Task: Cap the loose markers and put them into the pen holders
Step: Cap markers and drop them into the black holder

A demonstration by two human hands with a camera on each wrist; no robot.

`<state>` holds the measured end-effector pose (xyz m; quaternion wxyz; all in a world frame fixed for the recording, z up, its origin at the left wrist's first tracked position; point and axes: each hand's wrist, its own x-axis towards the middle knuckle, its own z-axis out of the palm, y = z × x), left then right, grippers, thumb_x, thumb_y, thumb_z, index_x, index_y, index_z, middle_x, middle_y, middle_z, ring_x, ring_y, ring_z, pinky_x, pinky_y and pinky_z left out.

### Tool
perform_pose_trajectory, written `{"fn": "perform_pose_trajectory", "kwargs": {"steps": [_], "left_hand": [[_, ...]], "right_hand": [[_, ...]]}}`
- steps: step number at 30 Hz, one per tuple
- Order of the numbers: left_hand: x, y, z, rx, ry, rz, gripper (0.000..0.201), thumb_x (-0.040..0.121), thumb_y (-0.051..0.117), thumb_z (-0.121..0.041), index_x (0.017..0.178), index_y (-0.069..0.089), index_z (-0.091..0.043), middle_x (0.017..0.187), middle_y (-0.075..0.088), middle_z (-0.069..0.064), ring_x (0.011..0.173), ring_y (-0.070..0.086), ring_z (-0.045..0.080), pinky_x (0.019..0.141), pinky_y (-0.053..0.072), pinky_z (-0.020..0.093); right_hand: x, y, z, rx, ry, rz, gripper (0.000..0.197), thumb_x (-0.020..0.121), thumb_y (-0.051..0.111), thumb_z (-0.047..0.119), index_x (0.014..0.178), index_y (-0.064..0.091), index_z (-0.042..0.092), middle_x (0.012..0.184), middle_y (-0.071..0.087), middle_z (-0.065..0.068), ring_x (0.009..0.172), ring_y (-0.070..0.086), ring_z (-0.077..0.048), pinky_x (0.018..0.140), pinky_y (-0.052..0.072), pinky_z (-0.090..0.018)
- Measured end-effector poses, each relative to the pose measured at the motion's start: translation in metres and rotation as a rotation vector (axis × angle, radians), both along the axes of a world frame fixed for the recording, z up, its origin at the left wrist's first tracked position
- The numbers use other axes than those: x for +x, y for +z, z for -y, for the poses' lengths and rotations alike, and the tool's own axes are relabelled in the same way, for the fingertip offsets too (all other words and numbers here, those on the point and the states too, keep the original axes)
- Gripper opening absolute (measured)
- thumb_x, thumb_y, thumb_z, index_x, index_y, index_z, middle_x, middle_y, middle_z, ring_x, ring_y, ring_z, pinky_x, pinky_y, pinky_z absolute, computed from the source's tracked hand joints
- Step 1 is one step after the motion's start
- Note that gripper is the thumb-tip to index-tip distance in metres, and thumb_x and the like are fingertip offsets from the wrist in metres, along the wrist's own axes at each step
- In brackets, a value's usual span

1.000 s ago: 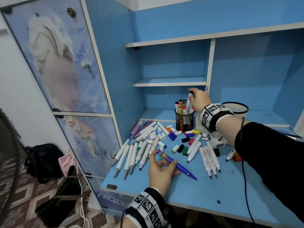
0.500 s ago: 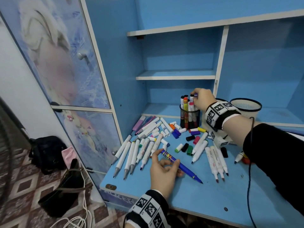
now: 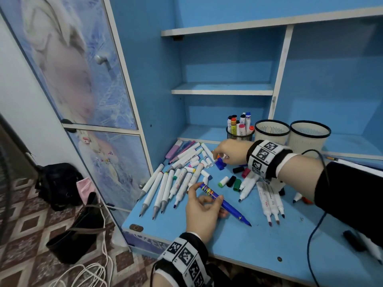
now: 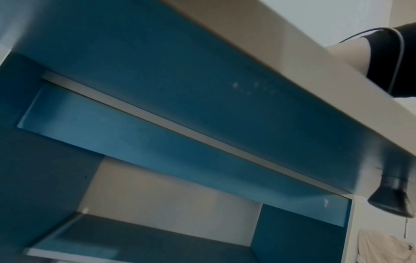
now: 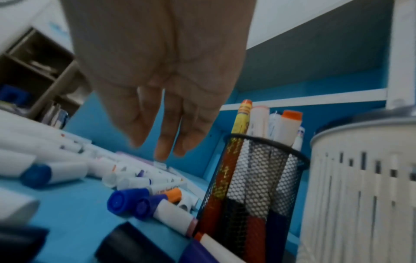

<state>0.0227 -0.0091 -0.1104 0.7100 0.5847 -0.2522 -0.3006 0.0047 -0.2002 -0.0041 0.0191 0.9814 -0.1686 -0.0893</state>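
My left hand [image 3: 207, 193] pinches an uncapped blue marker [image 3: 228, 205] just above the blue desk [image 3: 259, 241], tip pointing right. My right hand [image 3: 220, 155] hovers over a cluster of loose caps [image 3: 220, 164] in front of the black mesh holder [image 3: 240, 136], which holds several capped markers. In the right wrist view the right hand [image 5: 162, 151] has its fingers straight and empty above the blue caps [image 5: 126, 201], beside the mesh holder [image 5: 254, 186]. Many uncapped white markers [image 3: 165, 189] lie fanned out on the left. The left wrist view shows only shelves.
Two white slatted holders [image 3: 272, 132] [image 3: 309, 137] stand right of the mesh one. More white markers [image 3: 269, 199] and caps [image 3: 231, 181] lie under my right forearm. A cable [image 3: 310, 235] trails across the desk. Shelves rise behind; bags sit on the floor at left.
My right hand has left the top of the mesh holder and come down to the caps on the desk. The left hand still holds the blue marker.
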Motion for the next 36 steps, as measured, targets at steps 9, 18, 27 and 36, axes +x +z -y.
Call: {"fn": "perform_pose_trajectory", "kwargs": {"steps": [9, 18, 27, 36], "left_hand": [[-0.002, 0.002, -0.002, 0.027, -0.003, 0.039, 0.047, 0.085, 0.065, -0.003, 0.12, 0.039, -0.019, 0.079, 0.054, 0.019, 0.049, 0.064, 0.024, 0.054, 0.056, 0.032], [-0.001, 0.002, -0.003, 0.016, 0.001, 0.035, 0.046, 0.084, 0.066, -0.003, 0.118, 0.04, -0.019, 0.073, 0.052, 0.014, 0.048, 0.064, 0.025, 0.053, 0.056, 0.032], [-0.001, 0.005, -0.005, -0.044, 0.012, -0.006, 0.046, 0.085, 0.064, 0.001, 0.12, 0.04, -0.017, 0.074, 0.058, 0.02, 0.047, 0.062, 0.021, 0.048, 0.052, 0.025], [0.002, 0.001, -0.008, -0.139, 0.042, -0.065, 0.045, 0.085, 0.064, -0.001, 0.121, 0.041, -0.011, 0.065, 0.062, 0.014, 0.049, 0.062, 0.018, 0.053, 0.053, 0.023]], "right_hand": [[0.026, -0.013, -0.003, -0.027, -0.011, -0.172, 0.022, 0.09, 0.06, 0.014, 0.111, 0.066, 0.009, 0.115, 0.065, -0.009, 0.106, 0.059, -0.025, 0.08, 0.044, -0.027], [0.023, -0.014, -0.015, -0.056, 0.055, -0.278, 0.006, 0.083, 0.066, 0.009, 0.088, 0.069, 0.011, 0.082, 0.064, -0.001, 0.085, 0.058, -0.018, 0.072, 0.045, -0.026], [-0.033, 0.017, -0.039, 0.079, -0.119, 0.174, 0.026, 0.081, 0.062, 0.006, 0.106, 0.056, 0.013, 0.081, 0.058, -0.004, 0.075, 0.052, -0.018, 0.066, 0.045, -0.032], [-0.13, 0.025, -0.121, 0.466, -0.387, 0.559, 0.019, 0.082, 0.065, 0.012, 0.096, 0.066, 0.025, 0.073, 0.055, 0.007, 0.064, 0.049, -0.007, 0.062, 0.044, -0.021]]}}
